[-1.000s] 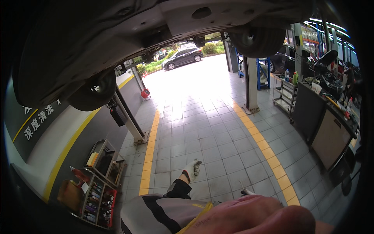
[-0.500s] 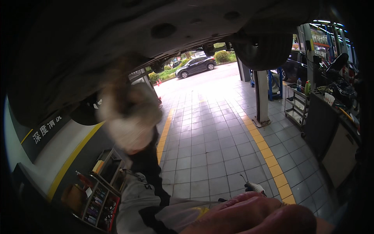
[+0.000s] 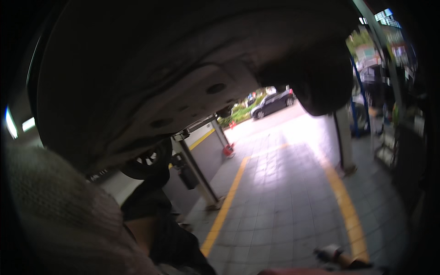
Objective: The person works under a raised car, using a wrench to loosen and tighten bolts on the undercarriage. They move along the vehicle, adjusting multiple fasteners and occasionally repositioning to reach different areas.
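The dark underbody (image 3: 183, 78) of a raised car fills the top and left of the view, its lower edge sloping from the left side up toward the right. One front wheel (image 3: 146, 162) hangs below that edge at left, another wheel (image 3: 321, 85) hangs dark at upper right. The tiled floor (image 3: 284, 197) runs open from the lower edge out to the sunlit doorway, bounded by two yellow lines (image 3: 227, 206) with free room between them. A lift post (image 3: 195, 172) slants down to the floor just left of the near line.

The left hand (image 3: 50, 215), in a pale knitted glove, looms blurred at the lower left corner, very close to the camera; whether its grip is clenched or released cannot be told. Its dark sleeve (image 3: 151, 206) reaches up toward the underbody edge beside the wheel. A small metal-tipped tool (image 3: 332, 254) shows at the bottom edge right of centre; the right hand is out of view. A dark parked car (image 3: 272, 103) stands far outside.
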The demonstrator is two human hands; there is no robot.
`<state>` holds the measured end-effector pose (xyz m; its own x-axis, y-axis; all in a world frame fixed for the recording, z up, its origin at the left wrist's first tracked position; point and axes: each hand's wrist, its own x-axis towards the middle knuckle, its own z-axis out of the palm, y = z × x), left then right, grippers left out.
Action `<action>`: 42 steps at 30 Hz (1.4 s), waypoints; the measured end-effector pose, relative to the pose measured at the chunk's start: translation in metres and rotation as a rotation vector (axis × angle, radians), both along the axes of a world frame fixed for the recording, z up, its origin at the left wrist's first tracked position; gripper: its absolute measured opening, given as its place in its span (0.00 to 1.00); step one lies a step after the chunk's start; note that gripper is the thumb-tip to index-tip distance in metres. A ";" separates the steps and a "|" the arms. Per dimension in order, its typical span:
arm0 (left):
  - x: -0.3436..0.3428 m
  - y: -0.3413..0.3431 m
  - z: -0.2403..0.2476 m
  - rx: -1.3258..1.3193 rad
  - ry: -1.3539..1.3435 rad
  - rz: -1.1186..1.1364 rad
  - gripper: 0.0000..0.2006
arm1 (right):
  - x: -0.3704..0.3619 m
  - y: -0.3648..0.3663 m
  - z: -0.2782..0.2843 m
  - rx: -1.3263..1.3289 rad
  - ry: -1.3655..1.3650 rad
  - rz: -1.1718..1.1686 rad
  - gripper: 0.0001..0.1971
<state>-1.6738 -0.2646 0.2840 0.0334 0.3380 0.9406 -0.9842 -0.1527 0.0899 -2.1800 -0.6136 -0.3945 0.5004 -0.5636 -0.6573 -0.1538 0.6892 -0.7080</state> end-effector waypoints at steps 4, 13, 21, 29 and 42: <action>-0.033 0.009 -0.007 0.000 0.031 0.075 0.17 | -0.079 -0.009 -0.041 -1.247 0.291 0.439 0.16; -0.169 0.043 -0.082 0.012 0.101 0.217 0.16 | -0.136 -0.059 -0.038 -1.575 0.317 0.566 0.08; -0.333 0.049 -0.167 0.090 0.133 0.171 0.16 | -0.116 -0.017 0.054 -0.131 0.053 0.245 0.18; -0.472 0.063 -0.156 0.164 0.162 0.171 0.15 | -0.139 -0.025 0.132 -0.309 0.058 0.526 0.16; -0.625 0.048 -0.117 0.150 0.104 0.350 0.15 | -0.088 -0.095 0.379 -0.881 -0.463 0.850 0.26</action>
